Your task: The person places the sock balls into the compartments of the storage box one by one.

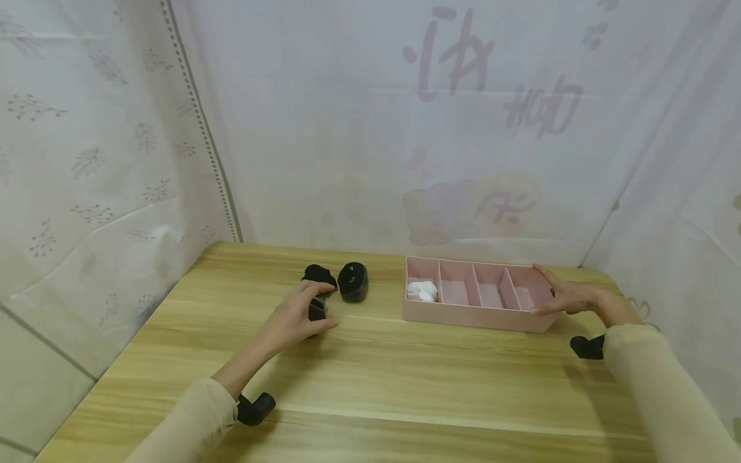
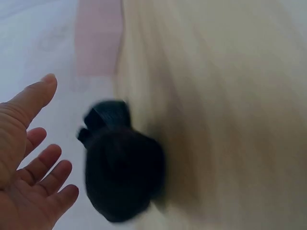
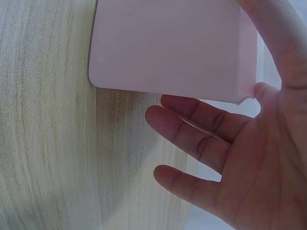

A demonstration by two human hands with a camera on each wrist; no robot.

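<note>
Three small dark bundles, seemingly rolled cloth, sit on the table's left half: one black bundle [image 1: 318, 274] behind my left hand [image 1: 295, 315], a second bundle [image 1: 354, 281] to its right, and a third bundle [image 1: 317, 310] partly hidden between thumb and fingers. In the left wrist view, the fingers [image 2: 50, 167] are spread apart from the blurred near bundle [image 2: 124, 175]. At the right end of a pink divided box [image 1: 463, 316], my right hand [image 1: 570, 298] spans the end wall, thumb and index finger on its rims. A white lumpy bundle [image 1: 422, 291] lies in the leftmost compartment.
The wood-grain table [image 1: 393, 379] has a back edge against a hanging printed cloth [image 1: 324, 128]. More patterned cloth [image 1: 104, 161] hangs at the left side. Black wrist mounts [image 1: 256, 409] stick out below both sleeves.
</note>
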